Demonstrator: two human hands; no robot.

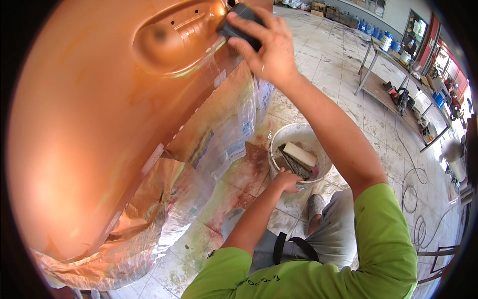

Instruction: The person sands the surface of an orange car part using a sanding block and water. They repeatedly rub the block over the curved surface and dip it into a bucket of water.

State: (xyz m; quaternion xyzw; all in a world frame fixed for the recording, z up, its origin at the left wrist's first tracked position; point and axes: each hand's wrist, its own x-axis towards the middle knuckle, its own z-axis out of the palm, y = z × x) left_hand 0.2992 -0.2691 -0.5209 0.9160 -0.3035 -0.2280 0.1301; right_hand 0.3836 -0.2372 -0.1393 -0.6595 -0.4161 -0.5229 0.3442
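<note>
My right hand [274, 49] is wrapped round a dark sanding block [242, 24] and presses it to the edge of a glossy orange car body panel [84, 124], beside a rounded recess [160, 44]. Wet-looking streaks run below that recess. Lower down, my left hand [287, 180] is closed over the near rim of a white bucket [285, 135]; its fingertips are partly hidden inside. In the bucket lie a white block [300, 154] and a grey, patterned pad [295, 166], with a pinkish thing partly under them.
Plastic masking sheet [226, 129] and paint-stained paper hang along the panel's lower edge. Stained floor tiles [328, 60] spread around. At right stands a metal workbench [383, 94] with tools; a thin cable [409, 192] loops over the floor. My shoe [315, 207] is close to the bucket.
</note>
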